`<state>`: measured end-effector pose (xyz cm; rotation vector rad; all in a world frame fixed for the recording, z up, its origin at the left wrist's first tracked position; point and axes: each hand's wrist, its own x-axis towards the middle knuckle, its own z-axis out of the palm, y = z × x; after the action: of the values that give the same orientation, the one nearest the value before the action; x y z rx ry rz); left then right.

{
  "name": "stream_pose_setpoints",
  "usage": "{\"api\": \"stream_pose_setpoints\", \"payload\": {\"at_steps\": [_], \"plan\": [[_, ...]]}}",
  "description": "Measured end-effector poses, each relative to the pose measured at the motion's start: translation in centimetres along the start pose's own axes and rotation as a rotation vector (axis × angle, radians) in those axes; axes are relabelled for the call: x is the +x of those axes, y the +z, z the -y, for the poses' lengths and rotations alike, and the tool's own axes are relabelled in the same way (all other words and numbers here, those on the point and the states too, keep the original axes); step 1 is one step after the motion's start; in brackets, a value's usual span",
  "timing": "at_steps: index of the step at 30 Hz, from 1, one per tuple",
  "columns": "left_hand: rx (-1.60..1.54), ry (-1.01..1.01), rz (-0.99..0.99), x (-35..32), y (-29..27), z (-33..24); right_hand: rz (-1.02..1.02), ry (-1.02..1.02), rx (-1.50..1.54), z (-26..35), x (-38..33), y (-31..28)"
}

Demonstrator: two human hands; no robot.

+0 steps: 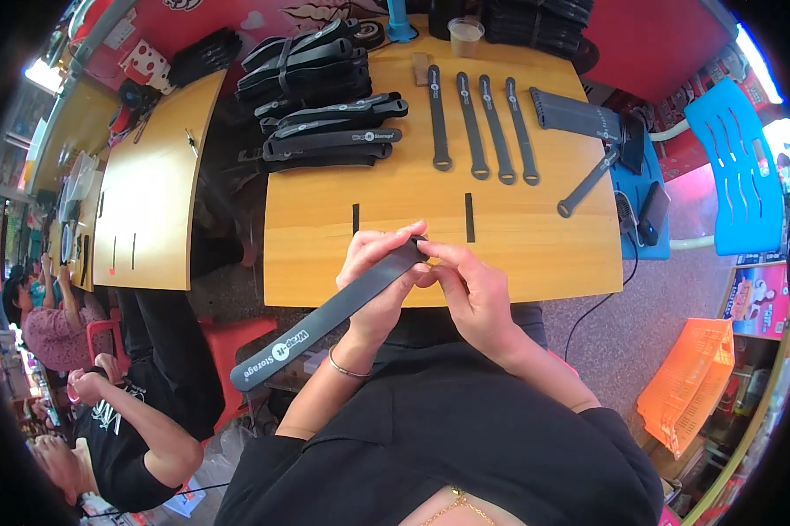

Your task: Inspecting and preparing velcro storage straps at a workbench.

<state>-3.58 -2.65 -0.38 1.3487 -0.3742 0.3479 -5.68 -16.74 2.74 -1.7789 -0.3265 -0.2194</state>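
1. Gripping one end of a dark grey strap (pixel 325 305), the left hand (pixel 381 309) and the right hand (pixel 480 294) meet in front of the body, near the front edge of the wooden table (pixel 544 254); the strap's free end slants down toward the lower left.
2. Fingers curl round the left side of that end, while the right thumb and forefinger pinch close beside them. The strap covers much of the left palm, and the fingers hide the exact shape of the gripped tip.
3. Beyond the hands, a row of four straps (pixel 472 127) lies apart on the tabletop, with a heap of straps (pixel 329 140) to its left and a single strap (pixel 586 184) slanting over the right edge.
4. Near the back stands a clear cup (pixel 465 39); on the right, a perforated orange basket (pixel 686 386) and a slotted blue chair back (pixel 735 167). A co-worker (pixel 136 438) sits at the left.
5. Smooth and flat, the held strap has a rounded free end and pale printing; the table shows light wood grain and two thin black marks (pixel 469 217).
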Motion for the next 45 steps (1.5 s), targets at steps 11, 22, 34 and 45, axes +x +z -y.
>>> {"api": "stream_pose_setpoints", "payload": {"at_steps": [11,22,34,45], "plan": [[-0.158,0.004,0.012,0.4,-0.2,0.5,0.041,-0.034,-0.058,0.3,0.4,-0.7],[-0.023,0.108,0.036,0.5,0.1,-0.2,0.016,0.054,-0.018,0.6,0.1,-0.7],[-0.006,0.112,0.021,0.7,0.3,-0.5,0.001,0.020,0.016,0.3,0.2,-0.7],[0.248,0.218,-0.038,0.2,0.7,-1.0,-0.063,0.056,0.077,0.1,0.1,0.5]]}}
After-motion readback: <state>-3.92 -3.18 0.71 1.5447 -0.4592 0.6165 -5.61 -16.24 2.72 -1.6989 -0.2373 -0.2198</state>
